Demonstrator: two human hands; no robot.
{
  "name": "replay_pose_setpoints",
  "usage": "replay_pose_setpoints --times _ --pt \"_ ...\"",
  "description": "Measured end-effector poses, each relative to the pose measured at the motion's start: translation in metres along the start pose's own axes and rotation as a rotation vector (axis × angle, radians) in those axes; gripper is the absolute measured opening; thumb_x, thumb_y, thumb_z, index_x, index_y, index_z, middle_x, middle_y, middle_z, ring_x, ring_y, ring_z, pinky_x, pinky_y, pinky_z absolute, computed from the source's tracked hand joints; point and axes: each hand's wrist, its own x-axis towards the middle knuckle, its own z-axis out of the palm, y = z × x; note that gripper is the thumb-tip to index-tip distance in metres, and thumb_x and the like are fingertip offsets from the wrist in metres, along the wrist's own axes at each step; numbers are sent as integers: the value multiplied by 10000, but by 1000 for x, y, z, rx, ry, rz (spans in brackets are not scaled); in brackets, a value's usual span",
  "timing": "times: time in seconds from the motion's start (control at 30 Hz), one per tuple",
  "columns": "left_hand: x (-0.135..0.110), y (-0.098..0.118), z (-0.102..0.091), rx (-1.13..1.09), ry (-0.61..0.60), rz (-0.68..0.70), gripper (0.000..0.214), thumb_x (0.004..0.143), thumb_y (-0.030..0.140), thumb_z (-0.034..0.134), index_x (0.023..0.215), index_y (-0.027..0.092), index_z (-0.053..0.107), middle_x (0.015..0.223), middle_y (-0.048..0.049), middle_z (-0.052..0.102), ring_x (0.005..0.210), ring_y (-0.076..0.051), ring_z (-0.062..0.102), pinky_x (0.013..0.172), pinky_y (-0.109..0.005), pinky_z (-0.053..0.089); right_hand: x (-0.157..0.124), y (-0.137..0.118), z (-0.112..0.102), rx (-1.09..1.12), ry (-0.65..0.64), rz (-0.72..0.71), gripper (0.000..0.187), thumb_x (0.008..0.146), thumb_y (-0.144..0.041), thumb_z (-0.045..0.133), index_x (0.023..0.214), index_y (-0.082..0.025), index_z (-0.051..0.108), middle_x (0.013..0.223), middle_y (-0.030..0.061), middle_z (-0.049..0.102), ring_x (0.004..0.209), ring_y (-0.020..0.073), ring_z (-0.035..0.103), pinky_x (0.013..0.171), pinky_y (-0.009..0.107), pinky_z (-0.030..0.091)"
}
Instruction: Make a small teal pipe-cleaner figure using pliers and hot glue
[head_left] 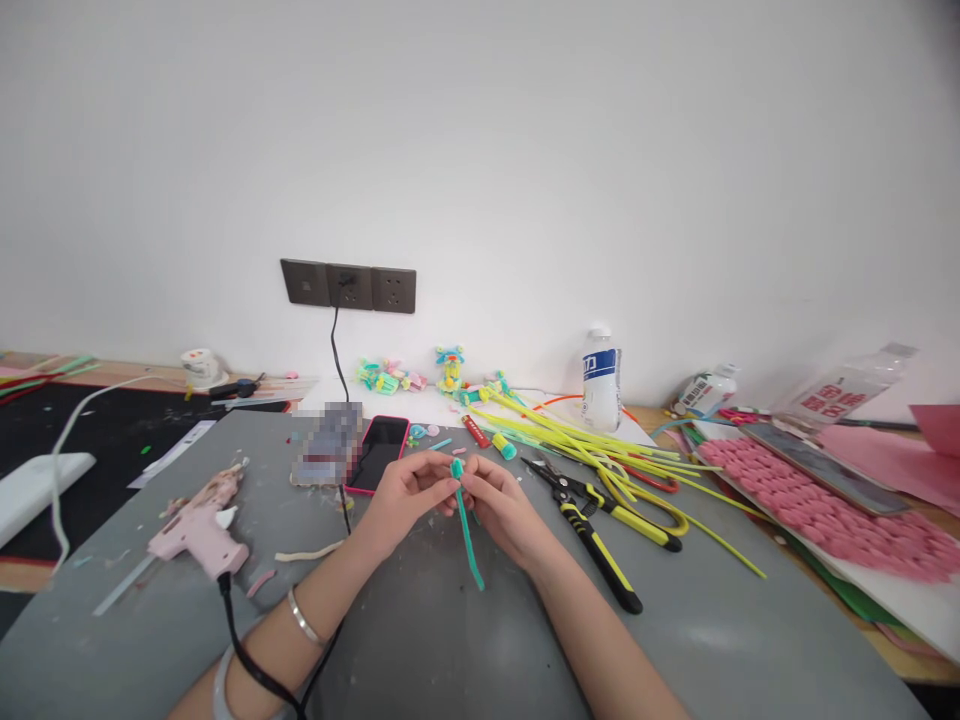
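A teal pipe cleaner (469, 545) is pinched between my two hands, its top end bent into a small coil and its tail hanging down toward me. My left hand (412, 497) grips the coil from the left with thumb and fingers. From the other side my right hand (495, 500) closes on the same end, fingertips meeting the left ones. Just beyond the right hand lies a small yellow and teal pipe-cleaner roll (504, 446). Black and yellow pliers (592, 540) rest to the right. The fingers partly hide the coil.
On the left lies a pink glue gun (199, 535) with a black cord. A phone (381, 452) is behind my left hand. Long yellow pipe cleaners (600, 440) spread across the right. Near the wall stand a white bottle (601, 380) and a small pipe-cleaner figure (450, 370).
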Motion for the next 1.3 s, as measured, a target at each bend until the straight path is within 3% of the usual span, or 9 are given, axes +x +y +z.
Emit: replay_pose_setpoints --times 0.5,0.73,0.87,0.97,1.1,1.3 --pt "-1 4 1 19 7 -43 242 721 359 813 836 152 766 700 -11 673 602 -120 615 556 -218 549 0 2 -2 -1 -45 19 337 801 -395 772 669 -193 538 648 -25 508 635 135 441 639 263 351" --pt "-1 3 0 -2 2 -84 251 713 374 816 760 145 726 695 -2 632 625 -125 604 534 -217 543 -2 -2 -4 -165 -31 -18 350 810 -467 746 709 -193 553 671 -23 539 627 132 450 626 259 353" --pt "-1 2 -2 -22 61 -66 274 714 392 812 786 145 717 676 -13 655 605 -135 617 504 -216 518 -2 -7 -3 -251 -55 -73 325 838 -495 705 814 -195 583 749 -3 589 681 146 524 664 276 408" --pt "1 1 -3 -12 148 -14 291 703 400 818 782 141 710 666 -23 679 555 -125 601 500 -221 503 -1 -6 -3 -277 -59 -112 339 785 -478 761 806 -206 560 734 -19 563 635 137 532 628 279 428" --pt "3 -1 -4 16 190 11 299 687 408 822 767 145 703 654 -26 688 575 -138 615 502 -225 504 -1 -2 -3 -449 35 -195 278 799 -425 745 773 -208 572 711 -12 564 610 141 518 574 276 417" --pt "3 2 -3 84 211 22 267 678 378 822 728 149 692 606 -5 681 521 -118 590 532 -232 519 -3 0 1 -764 157 -443 94 838 -250 681 774 -216 620 666 -11 583 596 147 491 583 285 392"
